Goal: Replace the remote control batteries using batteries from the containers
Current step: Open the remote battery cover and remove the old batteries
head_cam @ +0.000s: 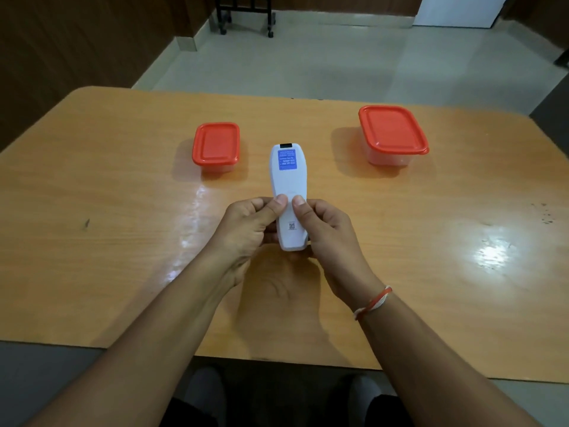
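Note:
A white remote control is held back side up above the middle of the wooden table, its blue sticker toward the far end. My left hand and my right hand grip its near end from either side, both thumbs pressing on the back cover. A small clear container with an orange lid stands shut to the left of the remote. A larger container with an orange lid stands shut at the far right. No batteries are visible.
The table's near edge runs just above my knees. Beyond the far edge is a pale tiled floor with a black wheeled stand at the back. A red-and-white thread circles my right wrist.

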